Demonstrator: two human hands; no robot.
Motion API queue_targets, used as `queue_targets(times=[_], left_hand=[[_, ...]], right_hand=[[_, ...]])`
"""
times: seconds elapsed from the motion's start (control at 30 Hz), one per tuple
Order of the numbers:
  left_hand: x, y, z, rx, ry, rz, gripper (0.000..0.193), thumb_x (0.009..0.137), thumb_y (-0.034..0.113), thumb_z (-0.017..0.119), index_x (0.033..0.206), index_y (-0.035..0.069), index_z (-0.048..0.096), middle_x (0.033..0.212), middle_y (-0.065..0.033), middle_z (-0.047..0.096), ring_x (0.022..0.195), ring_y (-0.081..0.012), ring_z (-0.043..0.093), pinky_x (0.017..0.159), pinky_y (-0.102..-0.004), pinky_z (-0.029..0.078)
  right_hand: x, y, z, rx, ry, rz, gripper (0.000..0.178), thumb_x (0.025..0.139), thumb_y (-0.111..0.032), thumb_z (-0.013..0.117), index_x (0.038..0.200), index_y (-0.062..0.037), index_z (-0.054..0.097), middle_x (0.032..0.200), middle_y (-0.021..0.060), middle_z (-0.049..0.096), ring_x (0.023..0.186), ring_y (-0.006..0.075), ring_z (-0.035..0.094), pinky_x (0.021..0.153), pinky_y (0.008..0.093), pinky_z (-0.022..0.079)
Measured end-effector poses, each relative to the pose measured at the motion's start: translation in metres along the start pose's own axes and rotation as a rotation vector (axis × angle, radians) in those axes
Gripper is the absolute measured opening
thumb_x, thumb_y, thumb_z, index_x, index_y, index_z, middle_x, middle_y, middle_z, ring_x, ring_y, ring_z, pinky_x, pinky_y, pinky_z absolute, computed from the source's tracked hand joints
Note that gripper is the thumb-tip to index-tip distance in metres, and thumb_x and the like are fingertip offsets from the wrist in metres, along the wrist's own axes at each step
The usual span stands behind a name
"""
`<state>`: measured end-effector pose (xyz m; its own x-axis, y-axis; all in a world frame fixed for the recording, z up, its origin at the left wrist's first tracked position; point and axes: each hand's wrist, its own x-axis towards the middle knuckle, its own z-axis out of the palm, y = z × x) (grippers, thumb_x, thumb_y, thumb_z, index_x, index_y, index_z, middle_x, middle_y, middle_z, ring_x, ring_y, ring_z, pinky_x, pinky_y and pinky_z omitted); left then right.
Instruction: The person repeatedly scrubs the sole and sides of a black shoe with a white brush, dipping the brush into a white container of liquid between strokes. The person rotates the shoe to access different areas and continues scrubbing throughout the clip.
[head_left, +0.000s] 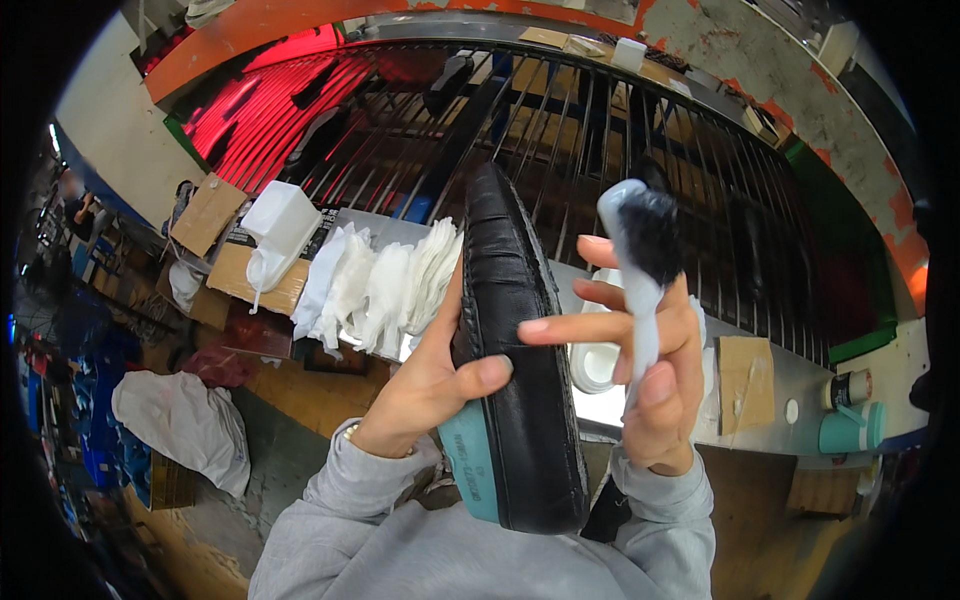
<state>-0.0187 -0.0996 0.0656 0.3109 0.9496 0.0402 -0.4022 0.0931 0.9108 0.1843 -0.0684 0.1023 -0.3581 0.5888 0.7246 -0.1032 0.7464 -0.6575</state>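
A black leather shoe upper (515,290) stands on end in front of me, fitted over a teal shoe last (465,455). My left hand (420,395) is wrapped round its left side, with the thumb lying across the leather. In my right hand (665,385) is a brush (640,325) with a pale handle and dark bristles, its head pointing up. The index finger of that hand reaches out to the shoe's right side and seems to touch it. Behind the right hand, partly hidden, sits a white tub (595,365).
Beyond the bench, a rack of metal bars (560,130) carries several dark shoes, lit red at the left. White cloths or gloves (385,285) and a white plastic bottle (285,220) lie left. Cardboard (746,385) and a teal container (852,428) are at right. A white sack (190,420) stands lower left.
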Motion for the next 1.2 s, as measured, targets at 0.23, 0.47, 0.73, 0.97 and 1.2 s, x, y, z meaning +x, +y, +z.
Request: queue_targets(times=[0.23,0.47,0.73,0.97,1.2], left_hand=[[0.003,-0.006,0.000,-0.027,0.022,-0.030,0.096,0.091,0.045,0.069,0.159,0.003,0.015,0.146,-0.0148,0.044,0.132,-0.0235,0.049,0.110,-0.0375,0.042],[-0.006,-0.020,-0.009,-0.179,0.053,-0.086,0.103,0.082,0.056,0.075,0.153,0.000,0.026,0.139,-0.0147,0.051,0.125,-0.0233,0.056,0.104,-0.0375,0.049],[-0.001,-0.032,0.004,-0.200,0.013,0.006,0.114,0.072,0.065,0.079,0.150,-0.004,0.032,0.139,-0.0174,0.053,0.124,-0.0253,0.058,0.103,-0.0382,0.050],[-0.007,-0.033,-0.001,-0.207,0.019,0.016,0.114,0.069,0.060,0.084,0.149,-0.004,0.034,0.137,-0.0200,0.055,0.122,-0.0283,0.060,0.101,-0.0402,0.053],[-0.002,-0.042,-0.008,-0.188,0.236,0.084,0.088,0.095,0.067,0.051,0.151,0.002,0.037,0.142,-0.0191,0.053,0.121,-0.0311,0.060,0.100,-0.0439,0.054]], right_hand=[[-0.015,0.006,-0.007,0.112,-0.040,-0.001,0.038,0.104,-0.034,0.042,0.111,-0.0012,0.061,0.137,0.0316,0.055,0.121,0.0358,0.056,0.106,0.0461,0.045],[-0.023,0.000,-0.020,0.259,0.278,0.152,0.030,0.107,-0.040,0.036,0.096,-0.0129,0.041,0.143,0.0335,0.045,0.075,0.0338,0.075,0.116,0.0488,0.037],[-0.007,0.026,0.010,-0.256,0.178,0.002,0.025,0.103,-0.017,0.047,0.093,0.0042,0.056,0.155,0.0373,0.030,0.139,0.0499,0.043,0.114,0.0524,0.036],[-0.005,0.018,-0.010,-0.333,0.157,0.068,0.025,0.106,-0.022,0.040,0.097,-0.0014,0.051,0.138,0.0329,0.056,0.144,0.0429,0.039,0.121,0.0564,0.015],[-0.056,0.022,-0.028,-0.307,0.189,0.336,0.022,0.107,-0.022,0.038,0.092,-0.0069,0.044,0.120,0.0157,0.072,0.144,0.0347,0.042,0.123,0.0546,0.015]])
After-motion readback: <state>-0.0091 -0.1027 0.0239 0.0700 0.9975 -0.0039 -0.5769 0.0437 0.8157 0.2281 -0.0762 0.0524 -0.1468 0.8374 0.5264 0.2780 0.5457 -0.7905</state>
